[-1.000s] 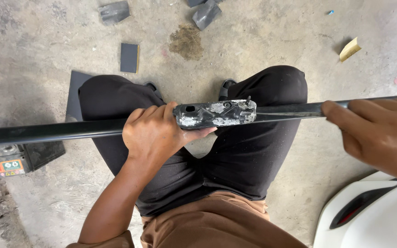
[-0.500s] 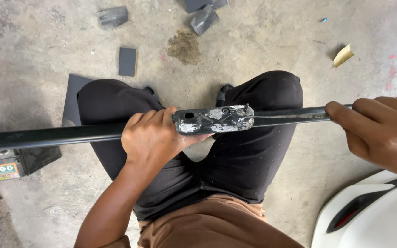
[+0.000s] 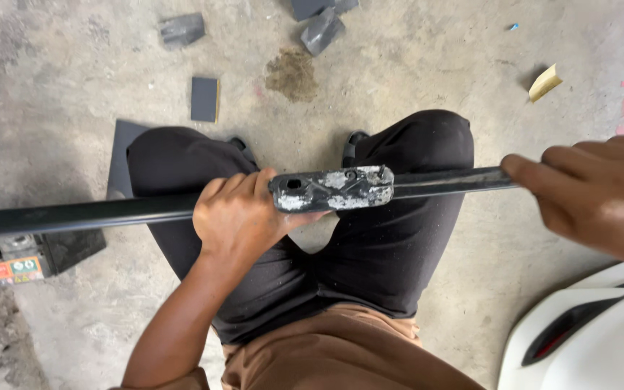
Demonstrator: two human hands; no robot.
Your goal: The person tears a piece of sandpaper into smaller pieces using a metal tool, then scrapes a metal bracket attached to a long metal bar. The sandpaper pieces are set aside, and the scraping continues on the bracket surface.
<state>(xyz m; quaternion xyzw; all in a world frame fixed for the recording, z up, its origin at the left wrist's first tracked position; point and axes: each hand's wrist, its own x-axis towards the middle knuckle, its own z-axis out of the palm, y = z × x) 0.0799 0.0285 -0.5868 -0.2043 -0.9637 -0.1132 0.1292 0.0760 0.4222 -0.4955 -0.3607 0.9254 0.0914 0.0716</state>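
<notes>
A long black metal bar (image 3: pixel 110 211), its flat middle bracket (image 3: pixel 332 189) patched with flaking grey-white paint, lies level across the person's black-trousered knees (image 3: pixel 427 144), the left hand (image 3: pixel 243 217) closed around it beside the bracket and the right hand (image 3: pixel 594 195) clenched on its far end.

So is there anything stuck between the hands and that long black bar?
No, nothing visible. The left hand is wrapped straight around the long black bar, right beside its scuffed grey bracket. The right hand closes directly on the bar's other end. Both are bare skin on the bar.
</notes>
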